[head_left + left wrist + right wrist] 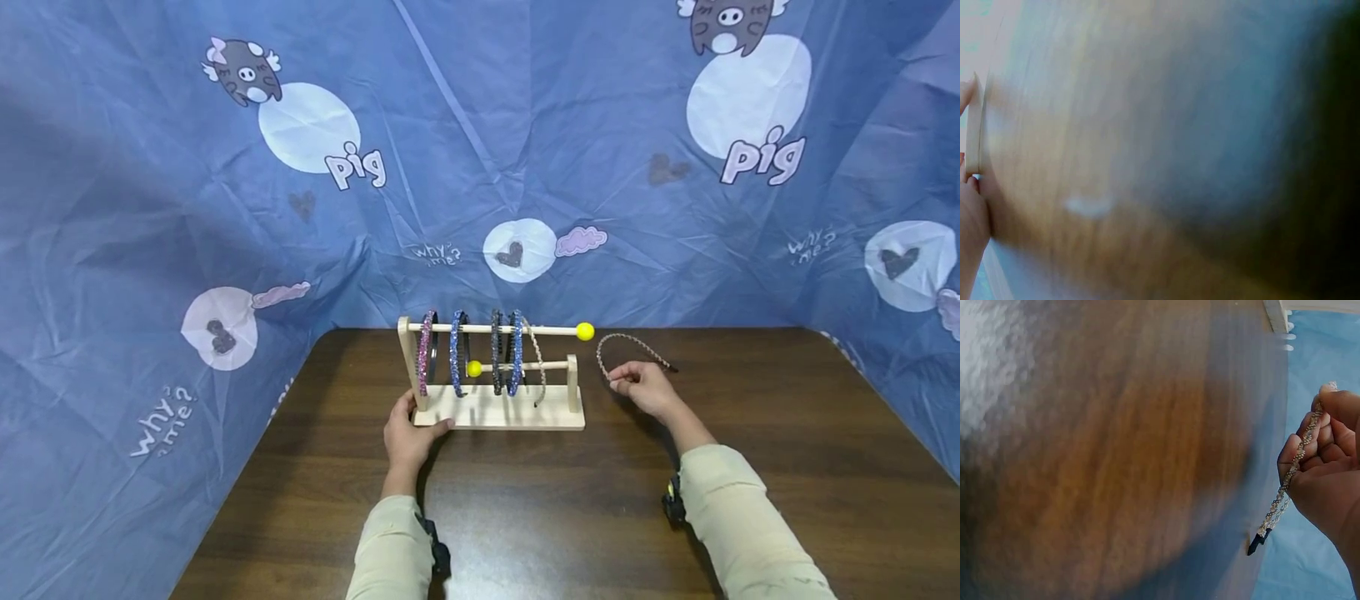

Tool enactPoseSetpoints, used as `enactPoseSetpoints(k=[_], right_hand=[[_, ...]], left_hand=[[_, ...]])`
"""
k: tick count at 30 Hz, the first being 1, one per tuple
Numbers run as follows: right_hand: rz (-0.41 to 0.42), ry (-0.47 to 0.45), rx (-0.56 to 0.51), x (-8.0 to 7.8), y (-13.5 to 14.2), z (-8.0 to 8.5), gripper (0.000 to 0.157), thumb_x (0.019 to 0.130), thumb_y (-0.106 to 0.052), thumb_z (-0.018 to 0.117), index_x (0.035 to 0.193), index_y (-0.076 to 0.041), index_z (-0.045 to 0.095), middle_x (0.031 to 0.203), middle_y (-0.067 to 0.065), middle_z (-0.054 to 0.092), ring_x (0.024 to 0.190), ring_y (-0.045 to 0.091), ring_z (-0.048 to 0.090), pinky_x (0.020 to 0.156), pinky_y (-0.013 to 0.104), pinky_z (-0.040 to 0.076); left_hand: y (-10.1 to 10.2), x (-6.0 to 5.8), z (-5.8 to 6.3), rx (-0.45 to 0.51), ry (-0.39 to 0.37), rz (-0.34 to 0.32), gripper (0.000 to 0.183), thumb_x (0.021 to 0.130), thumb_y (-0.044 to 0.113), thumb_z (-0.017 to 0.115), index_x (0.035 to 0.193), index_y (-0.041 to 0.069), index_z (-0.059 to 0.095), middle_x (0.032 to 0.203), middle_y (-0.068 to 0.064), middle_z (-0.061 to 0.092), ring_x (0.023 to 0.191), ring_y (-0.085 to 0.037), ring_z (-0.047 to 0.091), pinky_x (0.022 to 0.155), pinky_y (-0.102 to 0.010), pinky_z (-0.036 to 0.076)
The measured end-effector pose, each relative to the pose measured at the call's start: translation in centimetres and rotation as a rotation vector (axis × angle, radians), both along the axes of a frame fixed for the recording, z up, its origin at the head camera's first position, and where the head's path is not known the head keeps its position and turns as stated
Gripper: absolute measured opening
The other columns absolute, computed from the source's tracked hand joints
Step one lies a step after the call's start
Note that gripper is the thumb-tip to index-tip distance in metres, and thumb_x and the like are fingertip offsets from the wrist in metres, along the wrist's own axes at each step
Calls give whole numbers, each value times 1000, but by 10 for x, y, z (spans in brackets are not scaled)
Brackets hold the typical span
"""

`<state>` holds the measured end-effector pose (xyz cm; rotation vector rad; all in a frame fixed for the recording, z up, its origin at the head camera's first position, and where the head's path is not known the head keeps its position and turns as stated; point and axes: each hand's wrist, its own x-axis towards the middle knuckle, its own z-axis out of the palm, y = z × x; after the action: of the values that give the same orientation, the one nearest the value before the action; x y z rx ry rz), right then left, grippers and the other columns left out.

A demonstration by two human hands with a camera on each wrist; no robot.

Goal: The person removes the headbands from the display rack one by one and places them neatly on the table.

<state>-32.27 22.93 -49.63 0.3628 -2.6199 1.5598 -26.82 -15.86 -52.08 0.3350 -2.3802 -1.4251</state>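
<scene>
A wooden headband stand (480,414) with two rods stands on the table. My left hand (408,437) grips the left end of its base, thumb along the front edge; in the left wrist view only part of that hand (971,219) shows at the edge. My right hand (645,389) pinches a thin beaded headband (630,337) to the right of the stand. The right wrist view shows this beaded band running across the fingers, with a black tip low. On the upper rod hang a pink headband (423,354), blue, black and blue ones, and a beige beaded headband (538,358).
Yellow balls cap the upper rod (585,332) and the lower rod (474,368). A brown wooden table (555,508) lies under everything. Blue printed cloth (450,167) hangs behind and at both sides of it.
</scene>
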Motion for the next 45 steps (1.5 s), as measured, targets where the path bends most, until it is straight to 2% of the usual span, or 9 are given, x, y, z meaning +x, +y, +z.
enactPoseSetpoints(k=[9,18,26,30,35,38,45], right_hand=[[34,-67,96,1,-8,-9,12,78,3,65,87,10,66,76,9,65,68,13,52,63,26,43],[83,-20,179,-3,-10,-13,10,74,4,65,83,6,68,77,8,67,69,12,54,65,27,44],[74,-26,172,-3,-11,-12,13,74,2,66,86,7,68,77,9,67,68,11,54,63,23,43],[25,4,160,3,-10,-6,16,76,0,68,90,8,67,79,10,66,70,14,55,64,26,44],[-25,70,86,17,-12,4,28,79,-2,68,103,12,62,90,20,65,79,24,60,69,28,47],[-57,64,5,26,-15,9,34,81,-3,68,110,13,58,98,25,63,84,28,60,71,25,48],[-92,14,-163,47,-27,20,45,82,-5,69,120,11,51,109,30,56,89,22,57,73,18,46]], left_hand=[[-2,2,-4,-1,8,-5,77,56,11,88,125,5,54,117,-16,59,110,-31,52,98,-43,33],[-1,-1,-2,6,-25,-3,79,58,12,88,128,6,52,122,-16,57,113,-30,49,100,-44,31],[0,-2,2,-10,-24,6,79,57,12,88,128,6,52,122,-16,56,113,-31,49,99,-44,30],[2,-2,3,-9,-12,-2,78,58,12,88,127,5,52,121,-16,57,112,-31,50,99,-44,31],[3,-3,2,-8,-6,2,77,58,12,88,127,5,53,120,-15,58,112,-30,50,98,-43,32],[3,-3,2,-7,-1,6,78,57,12,88,126,5,53,119,-15,58,111,-30,51,98,-43,32],[-1,-2,0,-3,-2,3,79,57,12,88,127,5,53,120,-15,58,112,-30,50,99,-42,32]])
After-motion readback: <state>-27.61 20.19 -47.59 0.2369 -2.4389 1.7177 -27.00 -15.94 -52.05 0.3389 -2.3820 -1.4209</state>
